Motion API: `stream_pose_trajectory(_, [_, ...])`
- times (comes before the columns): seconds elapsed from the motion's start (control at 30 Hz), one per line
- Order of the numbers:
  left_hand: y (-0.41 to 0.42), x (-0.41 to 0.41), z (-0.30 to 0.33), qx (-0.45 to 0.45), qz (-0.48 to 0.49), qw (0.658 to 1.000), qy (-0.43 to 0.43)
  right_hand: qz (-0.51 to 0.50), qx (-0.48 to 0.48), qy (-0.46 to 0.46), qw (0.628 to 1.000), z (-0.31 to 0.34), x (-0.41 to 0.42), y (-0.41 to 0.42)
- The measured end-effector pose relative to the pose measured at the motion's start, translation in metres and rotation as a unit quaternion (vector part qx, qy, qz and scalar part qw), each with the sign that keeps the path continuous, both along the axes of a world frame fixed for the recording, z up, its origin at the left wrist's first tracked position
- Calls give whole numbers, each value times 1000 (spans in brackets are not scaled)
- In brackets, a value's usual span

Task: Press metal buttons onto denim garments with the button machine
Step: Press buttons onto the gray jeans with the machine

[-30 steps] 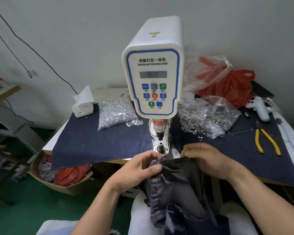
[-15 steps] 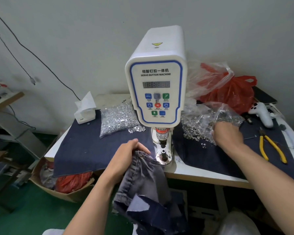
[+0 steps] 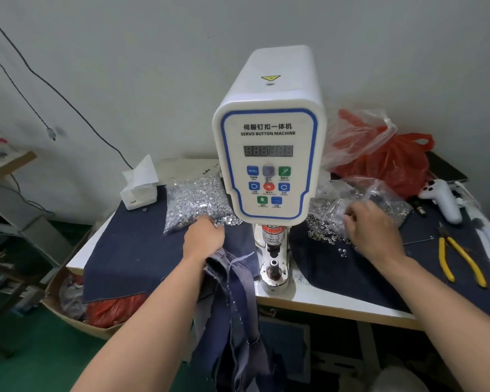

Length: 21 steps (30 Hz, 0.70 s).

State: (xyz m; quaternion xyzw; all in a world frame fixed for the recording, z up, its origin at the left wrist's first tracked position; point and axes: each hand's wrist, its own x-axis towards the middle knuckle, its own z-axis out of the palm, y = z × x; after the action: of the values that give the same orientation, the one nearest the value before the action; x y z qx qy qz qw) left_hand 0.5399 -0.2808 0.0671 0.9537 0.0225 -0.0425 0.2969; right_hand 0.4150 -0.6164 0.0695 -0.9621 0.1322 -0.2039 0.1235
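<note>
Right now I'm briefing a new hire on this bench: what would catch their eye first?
The white servo button machine stands tall at the table's centre, its blue-edged control panel facing the person. Glittering bags flank it: silver buttons on its left, where the left hand reaches, and ring parts on its right under the right hand. A denim garment hangs off the table's front edge.

Soft even light, wide-angle edge bending, slight motion blur

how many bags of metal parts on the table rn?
2. One bag of shiny studs left of the button machine, by the left hand; one bag of ring parts to its right, under the right hand. The red bag's contents are hidden.
</note>
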Motion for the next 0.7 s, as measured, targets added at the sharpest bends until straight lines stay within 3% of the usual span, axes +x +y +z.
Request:
stream_pose_trajectory(0.17, [-14, 3, -16, 41, 34, 998, -36, 47, -27, -39, 998, -6, -14, 11])
stream_pose_trajectory(0.4, [-20, -3, -18, 16, 94, 993, -76, 30, -132, 91, 987, -13, 1, 32])
stream_pose_trajectory(0.7, [-17, -3, -18, -38, 114, 989, -91, -23, -50, 72, 996, -10, -3, 36])
